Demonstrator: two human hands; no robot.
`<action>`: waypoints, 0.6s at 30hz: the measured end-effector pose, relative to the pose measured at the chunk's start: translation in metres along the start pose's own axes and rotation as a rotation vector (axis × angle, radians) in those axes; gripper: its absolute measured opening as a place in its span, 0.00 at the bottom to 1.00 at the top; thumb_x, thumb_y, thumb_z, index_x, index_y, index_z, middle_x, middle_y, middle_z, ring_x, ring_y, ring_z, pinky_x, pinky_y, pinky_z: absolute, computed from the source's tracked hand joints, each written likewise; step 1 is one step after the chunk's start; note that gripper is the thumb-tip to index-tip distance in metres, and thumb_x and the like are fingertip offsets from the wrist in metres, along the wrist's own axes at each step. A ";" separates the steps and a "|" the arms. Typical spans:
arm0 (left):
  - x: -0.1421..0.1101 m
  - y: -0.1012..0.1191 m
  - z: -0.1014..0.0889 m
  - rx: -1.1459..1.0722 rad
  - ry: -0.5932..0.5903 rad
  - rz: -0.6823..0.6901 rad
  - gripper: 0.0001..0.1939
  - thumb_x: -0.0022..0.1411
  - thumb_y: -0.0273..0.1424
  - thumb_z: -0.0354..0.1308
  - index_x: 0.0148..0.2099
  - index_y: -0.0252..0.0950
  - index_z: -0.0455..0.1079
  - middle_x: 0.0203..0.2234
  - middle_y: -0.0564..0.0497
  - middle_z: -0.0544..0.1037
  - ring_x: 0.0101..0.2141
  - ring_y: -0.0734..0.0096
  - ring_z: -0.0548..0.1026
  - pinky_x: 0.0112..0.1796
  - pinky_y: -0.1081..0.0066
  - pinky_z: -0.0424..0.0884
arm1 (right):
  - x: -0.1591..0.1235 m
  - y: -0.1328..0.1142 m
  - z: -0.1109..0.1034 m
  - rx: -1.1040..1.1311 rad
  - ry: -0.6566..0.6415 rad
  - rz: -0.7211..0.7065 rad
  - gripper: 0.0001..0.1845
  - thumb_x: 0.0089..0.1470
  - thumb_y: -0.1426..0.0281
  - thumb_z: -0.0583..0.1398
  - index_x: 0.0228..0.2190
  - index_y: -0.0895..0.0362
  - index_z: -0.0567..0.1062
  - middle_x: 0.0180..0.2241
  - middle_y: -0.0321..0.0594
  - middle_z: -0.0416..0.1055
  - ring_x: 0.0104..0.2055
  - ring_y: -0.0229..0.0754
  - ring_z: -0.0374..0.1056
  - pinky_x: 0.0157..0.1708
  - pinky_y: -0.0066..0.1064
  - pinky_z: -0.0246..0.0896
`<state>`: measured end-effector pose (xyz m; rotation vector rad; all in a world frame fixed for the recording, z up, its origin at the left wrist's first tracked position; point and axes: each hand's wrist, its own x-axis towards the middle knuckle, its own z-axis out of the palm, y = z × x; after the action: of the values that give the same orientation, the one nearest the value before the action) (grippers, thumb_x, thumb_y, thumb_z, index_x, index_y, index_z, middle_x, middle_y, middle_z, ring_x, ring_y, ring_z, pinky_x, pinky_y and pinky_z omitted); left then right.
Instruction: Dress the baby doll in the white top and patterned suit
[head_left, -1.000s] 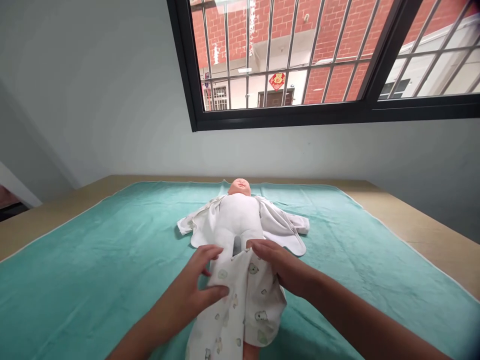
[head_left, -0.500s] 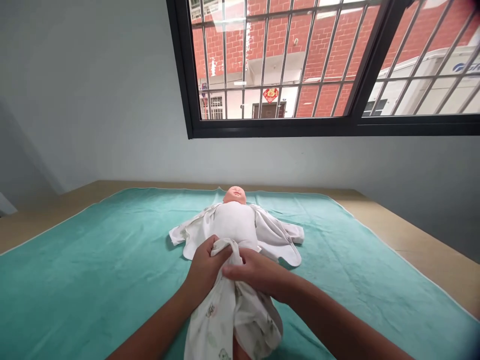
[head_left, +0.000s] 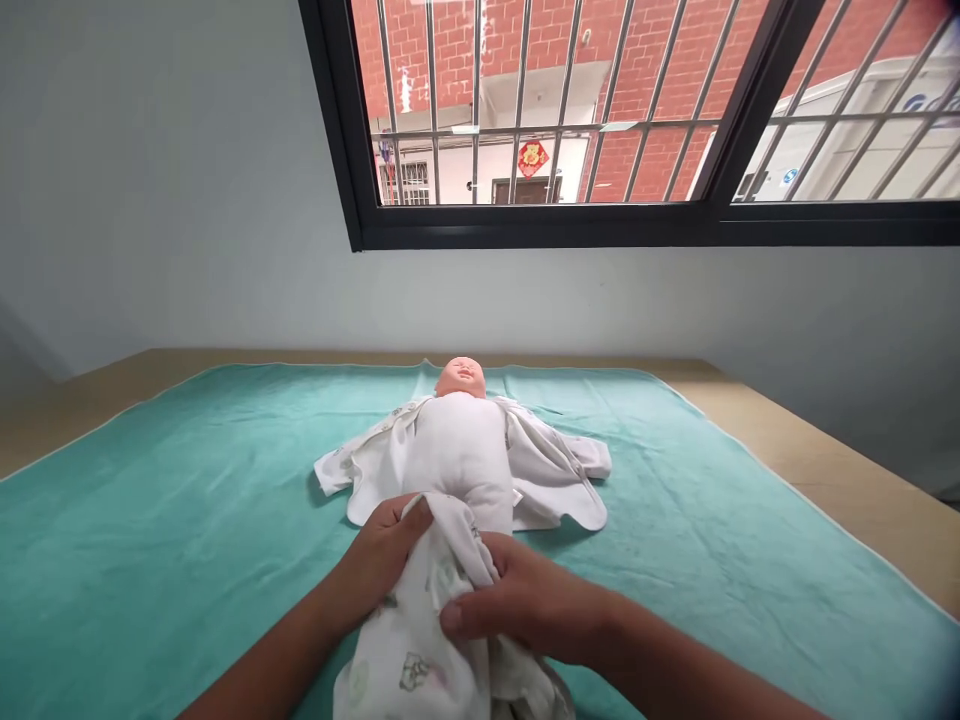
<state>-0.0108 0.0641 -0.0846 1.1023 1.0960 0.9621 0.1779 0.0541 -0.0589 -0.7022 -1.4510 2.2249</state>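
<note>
Table (head_left: 832,475): cloth (head_left: 187,500) on top, its far corners inside the table's far edge, bare strips left and right; doll (head_left: 459,440) on the cloth, midway between side edges, head (head_left: 461,376) toward the far edge; opened top (head_left: 555,490) beneath the doll, one sleeve (head_left: 334,470) to each side; second garment (head_left: 420,640) before the doll's torso, between left hand (head_left: 382,550) and right hand (head_left: 532,600); wall (head_left: 525,300) behind, window (head_left: 637,228) above, rightward

No legible text or numbers.

Slim left forearm (head_left: 262,655) and slim right forearm (head_left: 675,645), bare and smooth, with bare wrists (head_left: 324,608).
</note>
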 end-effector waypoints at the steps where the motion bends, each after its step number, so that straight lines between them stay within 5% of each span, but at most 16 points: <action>1: -0.001 0.000 -0.001 -0.058 0.019 -0.044 0.20 0.56 0.47 0.61 0.29 0.33 0.67 0.21 0.55 0.70 0.22 0.76 0.64 0.23 0.77 0.62 | 0.000 -0.001 -0.001 -0.093 -0.014 0.014 0.21 0.39 0.65 0.70 0.37 0.59 0.78 0.34 0.38 0.74 0.37 0.42 0.70 0.42 0.32 0.66; 4: -0.004 0.000 -0.006 -0.205 0.042 -0.162 0.24 0.55 0.51 0.60 0.27 0.33 0.67 0.18 0.55 0.68 0.21 0.75 0.66 0.25 0.74 0.65 | -0.003 -0.005 -0.006 -0.463 -0.085 0.122 0.24 0.26 0.66 0.74 0.31 0.59 0.78 0.29 0.33 0.73 0.34 0.40 0.67 0.35 0.25 0.64; 6: -0.005 0.003 -0.011 -0.193 -0.044 -0.164 0.26 0.55 0.53 0.58 0.26 0.33 0.66 0.17 0.55 0.67 0.21 0.76 0.65 0.24 0.75 0.64 | -0.002 -0.004 -0.009 -0.552 -0.105 0.180 0.24 0.24 0.65 0.75 0.28 0.60 0.78 0.26 0.32 0.71 0.30 0.38 0.65 0.31 0.24 0.62; 9: -0.006 0.017 -0.017 0.027 -0.362 -0.062 0.24 0.49 0.51 0.65 0.29 0.32 0.70 0.21 0.55 0.70 0.24 0.76 0.66 0.25 0.77 0.62 | 0.001 0.004 -0.009 -0.309 -0.034 0.103 0.21 0.34 0.62 0.73 0.32 0.60 0.79 0.29 0.34 0.72 0.31 0.37 0.65 0.34 0.25 0.63; 12: -0.010 0.035 -0.019 0.268 -0.600 -0.064 0.27 0.37 0.36 0.74 0.41 0.35 0.74 0.32 0.56 0.76 0.33 0.71 0.71 0.32 0.77 0.66 | 0.005 0.016 -0.007 0.001 0.031 -0.029 0.21 0.42 0.59 0.70 0.35 0.60 0.79 0.31 0.37 0.71 0.32 0.37 0.66 0.38 0.29 0.63; 15: -0.013 0.042 -0.020 0.404 -0.599 -0.087 0.19 0.42 0.32 0.71 0.40 0.36 0.77 0.34 0.55 0.78 0.35 0.67 0.72 0.35 0.74 0.67 | 0.004 0.018 -0.007 0.077 0.050 -0.074 0.23 0.42 0.56 0.70 0.33 0.62 0.78 0.28 0.37 0.69 0.31 0.37 0.64 0.37 0.29 0.62; 18: -0.013 0.029 -0.022 0.173 -0.549 -0.051 0.16 0.47 0.38 0.69 0.37 0.33 0.78 0.30 0.51 0.78 0.33 0.67 0.73 0.34 0.73 0.68 | -0.001 0.009 -0.008 -0.059 0.002 -0.026 0.26 0.35 0.55 0.73 0.32 0.62 0.79 0.29 0.36 0.70 0.32 0.39 0.65 0.37 0.29 0.62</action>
<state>-0.0366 0.0619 -0.0555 1.3692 0.7566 0.4801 0.1827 0.0563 -0.0699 -0.6998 -1.5225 2.1693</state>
